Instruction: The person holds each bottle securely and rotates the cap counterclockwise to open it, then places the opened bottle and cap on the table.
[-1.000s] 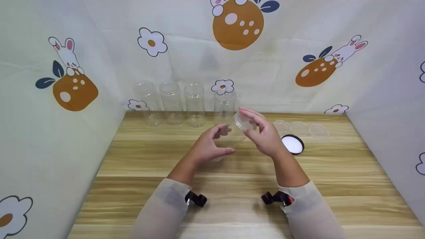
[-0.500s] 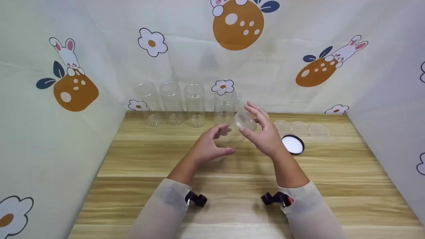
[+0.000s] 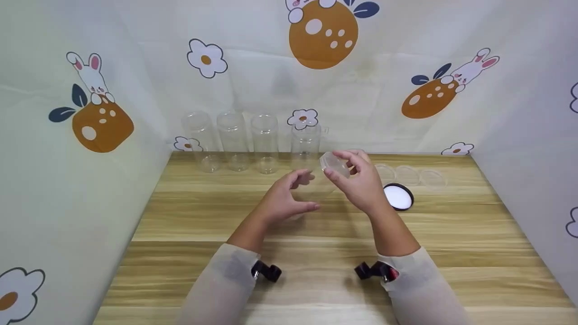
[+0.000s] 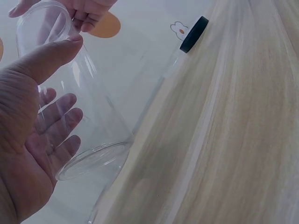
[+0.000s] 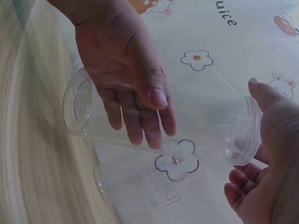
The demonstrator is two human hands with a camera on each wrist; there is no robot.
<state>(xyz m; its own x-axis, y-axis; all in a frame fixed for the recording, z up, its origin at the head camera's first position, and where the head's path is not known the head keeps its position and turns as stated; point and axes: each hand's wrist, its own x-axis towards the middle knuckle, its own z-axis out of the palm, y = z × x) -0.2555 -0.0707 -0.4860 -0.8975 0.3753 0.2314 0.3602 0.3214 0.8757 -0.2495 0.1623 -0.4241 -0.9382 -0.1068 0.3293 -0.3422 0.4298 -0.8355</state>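
A clear cylindrical jar (image 5: 201, 112) is held tilted above the table. Its see-through body is hard to make out in the head view, where the ribbed upper end (image 3: 333, 165) shows best. My left hand (image 3: 285, 198) grips the body, thumb on one side and fingers on the other, as the left wrist view shows. At the ribbed end, my right hand (image 3: 362, 184) has its thumb and curled fingers around the edge. The jar's round base (image 4: 96, 158) points down towards the table in the left wrist view.
Four clear jars, one of them a jar (image 3: 264, 142) near the middle, stand upright along the back wall. Three clear discs (image 3: 407, 175) lie at the right. A black-rimmed lid (image 3: 398, 197), white inside, lies just in front of them on the wooden table (image 3: 451, 253).
My right hand's fingers lifted and spread off the jar's ribbed end half a second ago, and are now curled back around it. My left hand and the jar have stayed nearly still.
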